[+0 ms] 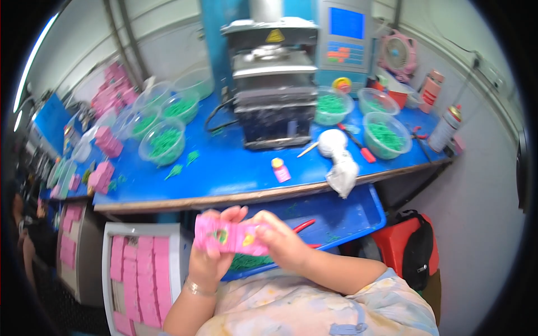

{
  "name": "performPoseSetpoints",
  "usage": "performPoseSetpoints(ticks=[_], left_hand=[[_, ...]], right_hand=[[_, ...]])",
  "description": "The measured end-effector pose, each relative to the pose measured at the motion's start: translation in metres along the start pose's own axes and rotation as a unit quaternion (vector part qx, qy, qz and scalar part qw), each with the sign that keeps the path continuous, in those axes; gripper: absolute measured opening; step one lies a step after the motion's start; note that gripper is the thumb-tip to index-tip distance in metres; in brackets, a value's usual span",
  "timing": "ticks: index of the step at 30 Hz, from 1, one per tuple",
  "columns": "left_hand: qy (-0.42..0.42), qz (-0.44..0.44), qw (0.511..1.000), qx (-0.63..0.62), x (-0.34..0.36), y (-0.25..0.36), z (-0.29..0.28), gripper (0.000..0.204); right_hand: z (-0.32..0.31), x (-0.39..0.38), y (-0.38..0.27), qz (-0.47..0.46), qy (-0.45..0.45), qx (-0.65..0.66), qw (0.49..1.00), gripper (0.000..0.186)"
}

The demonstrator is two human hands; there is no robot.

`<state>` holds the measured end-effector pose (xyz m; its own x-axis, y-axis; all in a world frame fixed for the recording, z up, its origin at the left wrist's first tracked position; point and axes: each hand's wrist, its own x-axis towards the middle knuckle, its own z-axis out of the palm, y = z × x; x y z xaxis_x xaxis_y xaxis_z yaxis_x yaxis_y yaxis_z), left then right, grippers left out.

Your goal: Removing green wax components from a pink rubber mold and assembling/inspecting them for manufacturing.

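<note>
Above the tray's near left part, I hold a pink rectangular piece [241, 237] with green and yellow spots on its face. My left hand [207, 263] is wrapped round its left end, with some fingertips showing above the upper edge. My right hand [280, 238] grips the right end, thumb near the yellow spot. Whether it is one piece or two held side by side, I cannot tell. Beneath my hands, a blue tray [358, 215] holds green strand-like bits [246, 262] and a red-handled tool [304, 225].
A press machine [274, 89] stands on the blue table [218, 179]. Green-filled bowls [162, 143] flank it. Near the front edge are a small pink piece [281, 172], a white cloth [342, 175] and a red-handled tool [367, 154]. A white frame [143, 228] with pink pieces stands lower left.
</note>
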<state>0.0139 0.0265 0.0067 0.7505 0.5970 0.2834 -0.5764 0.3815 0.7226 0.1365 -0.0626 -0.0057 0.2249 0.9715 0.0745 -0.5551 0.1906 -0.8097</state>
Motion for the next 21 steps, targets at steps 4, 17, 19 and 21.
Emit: performPoseSetpoints(ticks=[4,17,19,21], left_hand=[[0.083,-0.024,0.977,-0.195,0.015,0.004,-0.010,0.062],[0.112,-0.223,0.968,-0.022,-0.021,-0.012,-0.011,0.058],[0.115,-0.240,0.964,0.006,-0.027,-0.011,-0.008,0.057],[0.085,-0.241,0.966,0.032,-0.029,-0.014,-0.016,0.054]], right_hand=[[-0.002,-0.006,-0.005,-0.152,-0.029,-0.444,0.883,0.020],[-0.008,-0.001,-0.020,0.029,-0.018,-0.464,0.885,0.024],[-0.008,0.015,-0.025,-0.011,0.034,-0.451,0.892,0.020],[0.002,0.043,-0.034,-0.041,0.037,-0.468,0.882,0.021]])
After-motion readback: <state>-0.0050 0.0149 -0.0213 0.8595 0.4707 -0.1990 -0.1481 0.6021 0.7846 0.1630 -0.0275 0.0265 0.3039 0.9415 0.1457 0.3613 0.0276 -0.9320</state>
